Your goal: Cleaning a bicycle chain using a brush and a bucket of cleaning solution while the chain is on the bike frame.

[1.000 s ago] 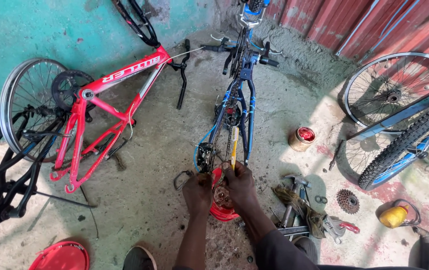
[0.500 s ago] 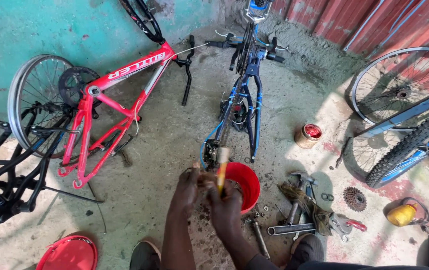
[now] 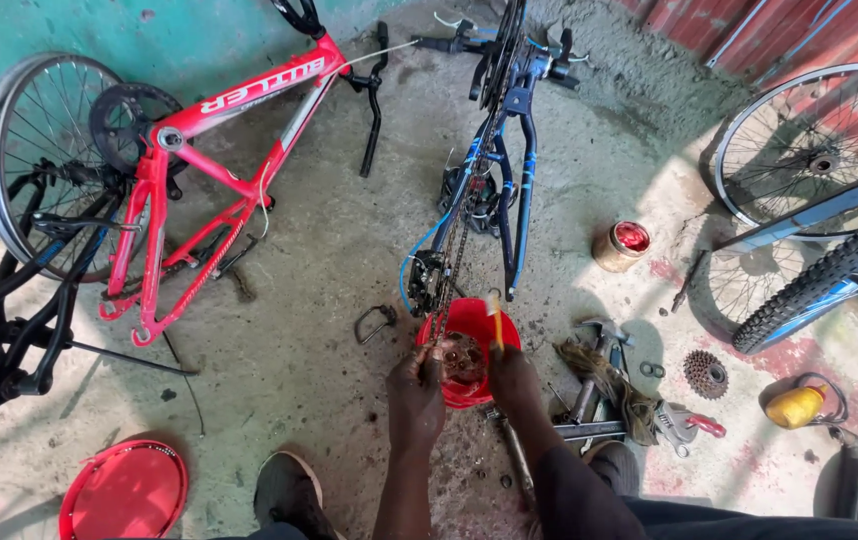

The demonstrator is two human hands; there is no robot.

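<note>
A: While both hands meet over the red bowl [image 3: 469,325] at lower centre of the frame, what does each one hold?

B: The right hand [image 3: 512,378] is closed around a yellow-handled brush [image 3: 496,318], its long axis near upright, the tip pointing to the top of the frame. The left hand [image 3: 416,385] is curled shut on a greasy bicycle chain [image 3: 455,262]; how firm the pinch is, I cannot tell.

A: Which way does the chain run?

B: Up and slightly right from the left hand, to the blue bicycle frame [image 3: 521,150] lying at upper centre. The left hand is the nearer one; the brush stands just beside the chain, over the bowl.

A: And farther out?

B: A red bicycle frame [image 3: 239,150] at upper left, a red lid [image 3: 124,492] at lower left, a tin [image 3: 620,245] and a cassette sprocket [image 3: 706,372] at right.
</note>
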